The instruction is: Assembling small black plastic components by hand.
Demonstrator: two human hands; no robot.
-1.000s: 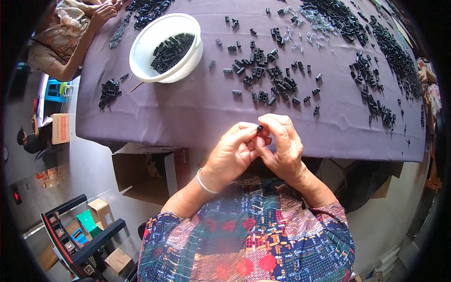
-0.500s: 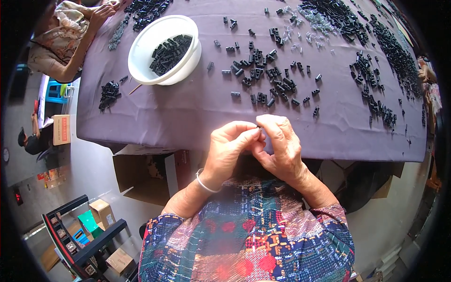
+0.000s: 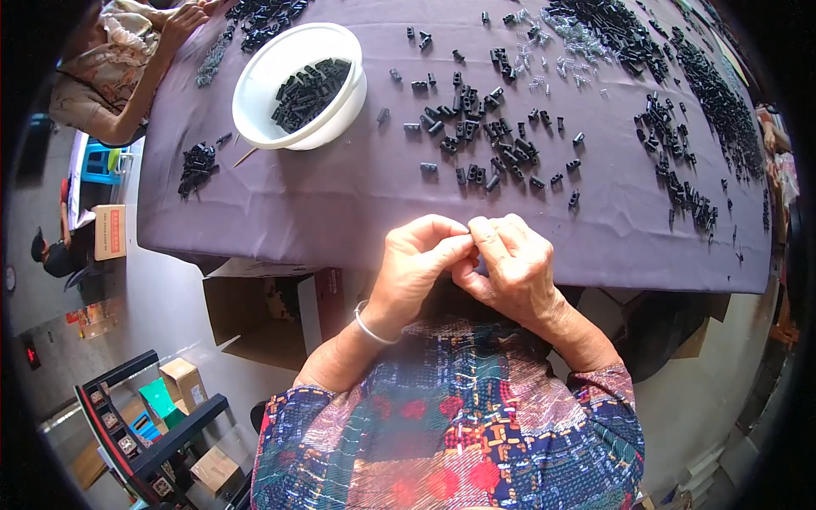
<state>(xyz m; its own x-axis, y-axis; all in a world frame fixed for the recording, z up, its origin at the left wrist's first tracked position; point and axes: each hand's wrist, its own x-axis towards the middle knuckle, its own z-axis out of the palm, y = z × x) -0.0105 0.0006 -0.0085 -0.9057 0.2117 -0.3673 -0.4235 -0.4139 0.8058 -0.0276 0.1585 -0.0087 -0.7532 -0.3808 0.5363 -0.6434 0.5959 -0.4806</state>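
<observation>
Small black part (image 3: pixel 470 230): held at the fingertips, in front of the near edge of the cloth-covered table (image 3: pixel 340 204).
Exposed a second ago, the part is now almost wholly covered by the fingers; closer two-handed handling is judged to be under way. Only a dark sliver is shown; its shape cannot be told. By the left hand (image 3: pixel 416 259), thumb and forefinger are brought together on it; by the right hand (image 3: pixel 514 259), a fingertip is set against it, though how far that grip is closed cannot be told. Beyond, loose black pieces (image 3: pixel 466 130) are scattered; far left, a white bowl (image 3: pixel 340 119) is part-filled with black pieces; far right, translucent pieces (image 3: pixel 571 42) are spread beside a black heap (image 3: pixel 625 51).
</observation>
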